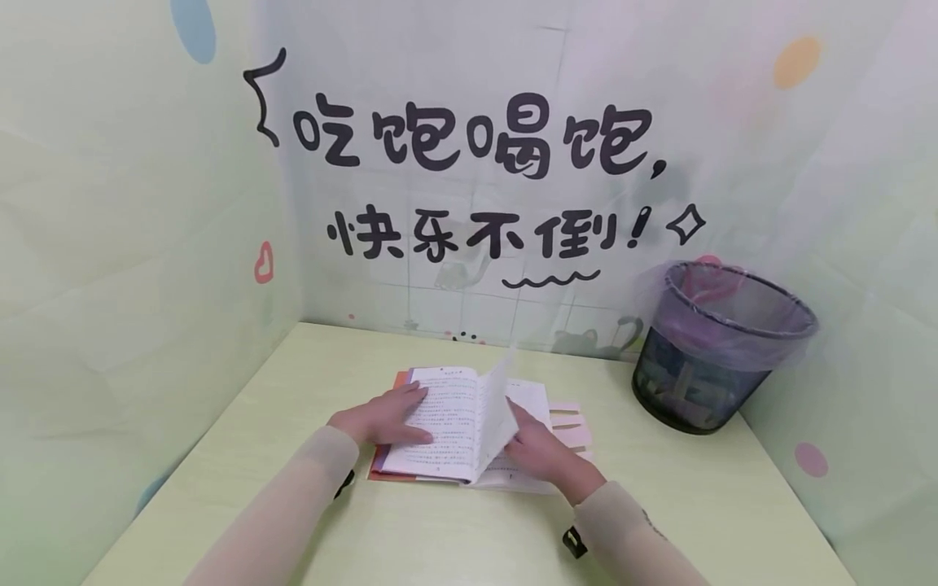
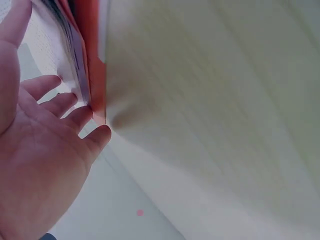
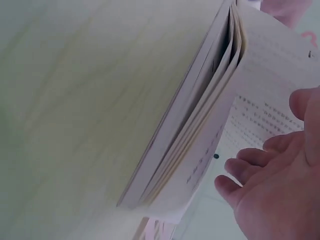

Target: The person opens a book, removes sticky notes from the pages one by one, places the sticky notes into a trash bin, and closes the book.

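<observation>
An open book (image 1: 447,419) with printed text lies on the table, one leaf (image 1: 500,411) standing up near its middle. My left hand (image 1: 381,417) rests on the left page with fingers and thumb spread. In the left wrist view its fingers reach over the book's edge, beside the orange cover (image 2: 92,55). My right hand (image 1: 541,449) is over the right page, its fingertips partly hidden behind the raised leaf. The right wrist view shows its fingers (image 3: 245,170) extended and slightly bent in front of a printed page (image 3: 275,65).
Pink paper strips (image 1: 575,427) stick out past the book's right side. At the table's back right stands a dark waste bin (image 1: 692,374) with a purple liner (image 1: 733,338). Printed fabric walls (image 1: 469,179) enclose the table (image 1: 440,537) on the left, back and right.
</observation>
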`<action>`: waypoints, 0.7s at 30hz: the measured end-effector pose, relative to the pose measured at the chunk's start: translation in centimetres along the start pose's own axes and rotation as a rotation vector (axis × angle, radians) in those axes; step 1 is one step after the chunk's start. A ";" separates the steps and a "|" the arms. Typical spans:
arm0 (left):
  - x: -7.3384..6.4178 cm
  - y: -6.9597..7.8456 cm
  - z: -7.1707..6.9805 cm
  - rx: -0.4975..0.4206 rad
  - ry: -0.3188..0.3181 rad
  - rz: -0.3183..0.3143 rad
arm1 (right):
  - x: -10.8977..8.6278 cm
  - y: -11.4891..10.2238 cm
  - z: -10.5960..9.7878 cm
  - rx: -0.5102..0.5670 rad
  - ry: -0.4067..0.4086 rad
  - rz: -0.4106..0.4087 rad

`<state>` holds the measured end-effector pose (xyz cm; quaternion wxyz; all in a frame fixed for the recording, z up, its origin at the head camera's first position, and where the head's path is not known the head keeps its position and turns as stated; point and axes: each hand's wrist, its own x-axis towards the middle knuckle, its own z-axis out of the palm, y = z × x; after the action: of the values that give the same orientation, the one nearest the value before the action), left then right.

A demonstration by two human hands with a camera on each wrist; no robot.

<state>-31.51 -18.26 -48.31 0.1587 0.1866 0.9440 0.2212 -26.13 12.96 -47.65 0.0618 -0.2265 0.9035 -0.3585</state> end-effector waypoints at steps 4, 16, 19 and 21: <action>-0.6 -0.6 -0.3 -0.043 0.022 -0.035 | 0.1 -0.9 0.8 -0.120 -0.080 0.039; -1.2 -2.5 -1.0 -0.031 0.055 -0.069 | -0.2 -2.6 2.9 -0.310 -0.203 -0.002; -1.2 -2.7 -1.3 -0.010 0.073 -0.063 | -0.3 -2.8 3.1 -0.333 -0.213 -0.002; -1.2 -2.4 -1.6 -0.010 0.096 -0.056 | -0.3 -3.0 3.2 -0.339 -0.216 0.002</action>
<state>-31.77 -21.35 -47.85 0.1205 0.1485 0.9542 0.2300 -23.93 9.23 -47.99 0.1197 -0.2698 0.9393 -0.1747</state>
